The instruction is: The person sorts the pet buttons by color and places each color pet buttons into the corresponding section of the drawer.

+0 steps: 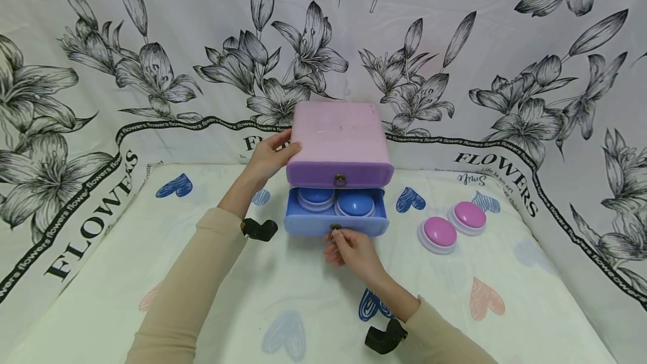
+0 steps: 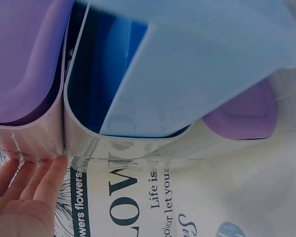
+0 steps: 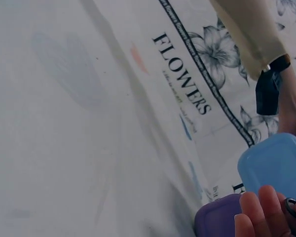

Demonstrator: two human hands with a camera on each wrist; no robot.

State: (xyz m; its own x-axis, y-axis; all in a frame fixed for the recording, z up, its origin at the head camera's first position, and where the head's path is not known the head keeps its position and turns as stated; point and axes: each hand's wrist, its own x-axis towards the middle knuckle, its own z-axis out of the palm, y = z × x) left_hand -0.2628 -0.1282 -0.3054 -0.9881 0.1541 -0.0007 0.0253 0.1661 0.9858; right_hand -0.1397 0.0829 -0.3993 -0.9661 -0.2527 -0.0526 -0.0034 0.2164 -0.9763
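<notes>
Where drawers [image 1: 323, 173] stand, floral fabric [image 1: 303, 66] backs heart-printed cloth [image 1: 323, 302].

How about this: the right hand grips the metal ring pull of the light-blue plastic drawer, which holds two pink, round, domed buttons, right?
No: the two round, domed buttons in the light-blue plastic drawer are blue, as the head view shows. The right hand does grip the metal ring pull.

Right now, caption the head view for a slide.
Left hand on cabinet, right hand pinching pull of open drawer, two blue domes inside.
</notes>
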